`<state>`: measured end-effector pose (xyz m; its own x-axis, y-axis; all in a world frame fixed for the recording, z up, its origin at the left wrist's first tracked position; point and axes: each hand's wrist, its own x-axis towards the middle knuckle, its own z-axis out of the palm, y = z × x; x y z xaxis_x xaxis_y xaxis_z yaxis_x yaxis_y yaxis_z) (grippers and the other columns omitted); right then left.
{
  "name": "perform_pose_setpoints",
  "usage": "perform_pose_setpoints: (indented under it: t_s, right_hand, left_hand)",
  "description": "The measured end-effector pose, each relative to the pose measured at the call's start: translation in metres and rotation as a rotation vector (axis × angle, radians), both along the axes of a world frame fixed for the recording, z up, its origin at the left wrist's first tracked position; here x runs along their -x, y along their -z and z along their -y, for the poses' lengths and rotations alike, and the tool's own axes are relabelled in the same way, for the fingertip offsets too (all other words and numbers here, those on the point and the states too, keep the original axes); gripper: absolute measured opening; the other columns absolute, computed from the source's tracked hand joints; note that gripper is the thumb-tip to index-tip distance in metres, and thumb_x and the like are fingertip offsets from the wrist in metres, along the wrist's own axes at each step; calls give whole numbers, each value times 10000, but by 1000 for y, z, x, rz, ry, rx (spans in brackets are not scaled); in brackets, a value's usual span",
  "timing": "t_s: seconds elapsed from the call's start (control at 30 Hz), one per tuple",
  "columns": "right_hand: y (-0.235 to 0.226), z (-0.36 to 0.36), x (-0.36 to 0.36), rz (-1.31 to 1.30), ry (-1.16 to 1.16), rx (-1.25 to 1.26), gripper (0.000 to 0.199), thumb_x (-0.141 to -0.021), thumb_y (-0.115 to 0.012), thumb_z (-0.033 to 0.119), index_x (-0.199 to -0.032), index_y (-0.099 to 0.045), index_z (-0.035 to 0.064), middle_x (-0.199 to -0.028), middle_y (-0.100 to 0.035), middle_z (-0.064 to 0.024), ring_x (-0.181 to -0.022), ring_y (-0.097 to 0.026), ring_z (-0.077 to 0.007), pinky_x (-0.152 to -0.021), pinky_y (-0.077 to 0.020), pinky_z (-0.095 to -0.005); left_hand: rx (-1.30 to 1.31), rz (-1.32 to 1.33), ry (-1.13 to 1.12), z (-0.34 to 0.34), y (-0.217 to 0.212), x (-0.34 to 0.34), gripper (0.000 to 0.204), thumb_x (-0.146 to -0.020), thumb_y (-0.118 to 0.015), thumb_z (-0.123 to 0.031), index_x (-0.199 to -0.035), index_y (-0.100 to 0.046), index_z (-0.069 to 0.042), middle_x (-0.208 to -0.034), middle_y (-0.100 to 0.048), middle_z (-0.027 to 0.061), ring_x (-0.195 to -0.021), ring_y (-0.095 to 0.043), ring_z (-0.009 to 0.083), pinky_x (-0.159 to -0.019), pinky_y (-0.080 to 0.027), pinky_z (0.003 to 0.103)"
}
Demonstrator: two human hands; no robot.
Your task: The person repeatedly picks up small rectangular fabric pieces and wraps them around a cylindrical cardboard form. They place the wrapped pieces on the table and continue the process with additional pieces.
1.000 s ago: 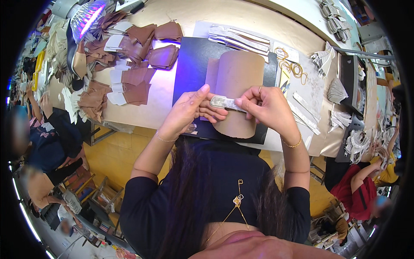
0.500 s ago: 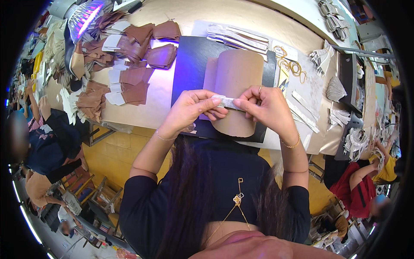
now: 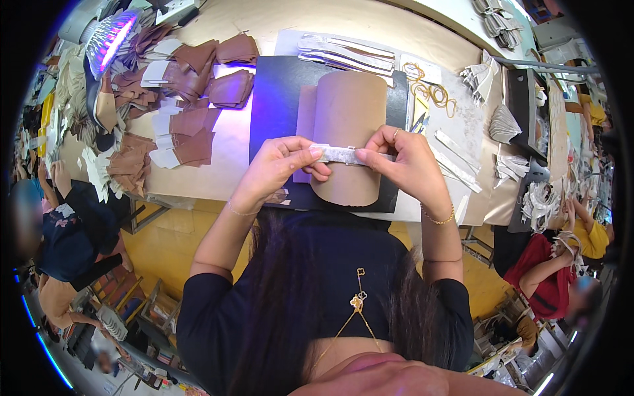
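Note:
Between my hands a short whitish strip (image 3: pixel 338 154) is stretched across the front of a tan curved form (image 3: pixel 351 105). My left hand (image 3: pixel 285 164) pinches the strip's left end between thumb and fingers. Toward the other end, the thumb and fingers of my right hand (image 3: pixel 404 160) are closed on it, and a little of the strip shows past the thumb. The form rests on a dark board (image 3: pixel 281 86) on the table. Whether the strip touches the form is hard to tell.
Brown leather pieces (image 3: pixel 191 79) lie in fanned stacks at the left, below a lit lamp (image 3: pixel 109 46). Long pale strips (image 3: pixel 347 53) lie behind the board. Yellow bands (image 3: pixel 429 89), a cutter knife (image 3: pixel 420 123) and more strips (image 3: pixel 456 162) are at the right. Other people sit at both sides.
My hands have moved apart, and more of the strip shows between them. The whole view has shifted slightly, moving the table's contents left in the picture.

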<state>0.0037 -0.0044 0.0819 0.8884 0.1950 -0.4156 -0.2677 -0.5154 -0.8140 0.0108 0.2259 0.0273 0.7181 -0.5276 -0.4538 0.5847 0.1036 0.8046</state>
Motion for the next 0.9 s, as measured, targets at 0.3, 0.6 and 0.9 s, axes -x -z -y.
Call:
perform_pose_setpoints:
  t_s: [0.3,0.6,0.9]
  right_hand:
    - [1,2,0,34,12,89,289,-770,-745,240,-689,-568,27,-530,-498,17,-506,-416,-41,-472,-339,-215]
    - [17,37,10,-52,71,-93,282,-760,-758,268,-754,-596,37,-633,-574,11,-629,-538,-51,-538,-404,-232]
    - [38,46,14,-136,132,-381,238,-826,-709,224,-771,-577,33,-722,-599,0,-682,-547,-55,-635,-448,-204]
  left_hand:
    - [-217,245,24,3,17,1,190,-867,-644,-172,-850,-644,17,-767,-557,-1,-694,-524,83,-645,-413,219]
    - [-56,238,-74,-10,31,2,145,-831,-669,-163,-814,-643,-21,-983,-503,14,-910,-445,96,-789,-359,232]
    - [-77,230,-39,-12,50,4,169,-835,-668,-183,-814,-629,-21,-1050,-466,32,-972,-446,119,-870,-350,255]
